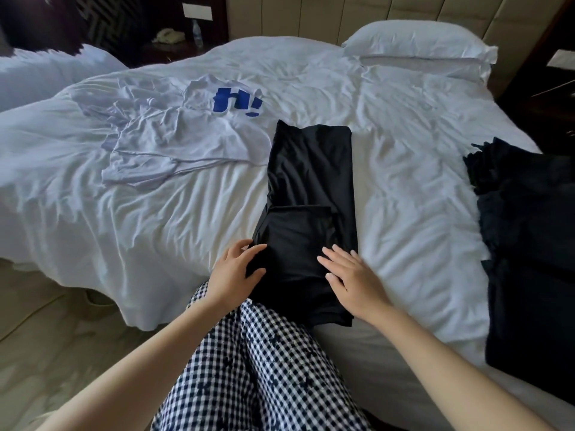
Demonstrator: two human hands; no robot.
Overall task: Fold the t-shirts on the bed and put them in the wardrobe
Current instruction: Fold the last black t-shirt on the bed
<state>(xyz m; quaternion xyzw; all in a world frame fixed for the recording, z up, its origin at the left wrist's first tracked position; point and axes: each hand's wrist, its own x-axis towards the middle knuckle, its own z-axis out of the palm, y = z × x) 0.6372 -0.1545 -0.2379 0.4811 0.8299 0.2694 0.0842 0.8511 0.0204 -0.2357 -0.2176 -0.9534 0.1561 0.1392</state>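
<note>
A black t-shirt (311,188) lies on the white bed (404,188), folded lengthwise into a long strip that runs away from me. My left hand (236,272) rests on its near left edge, with the thumb on top of the cloth. My right hand (348,275) presses flat on its near right part, fingers straight. A white t-shirt (174,135) with a blue print lies crumpled at the left. More dark clothing (529,244) lies at the bed's right edge.
A white pillow (417,42) leans against the padded headboard (342,14). A nightstand at the back left carries a telephone (169,35) and a water bottle (196,32). A second bed (46,73) stands at the far left. The floor (62,331) shows at the lower left.
</note>
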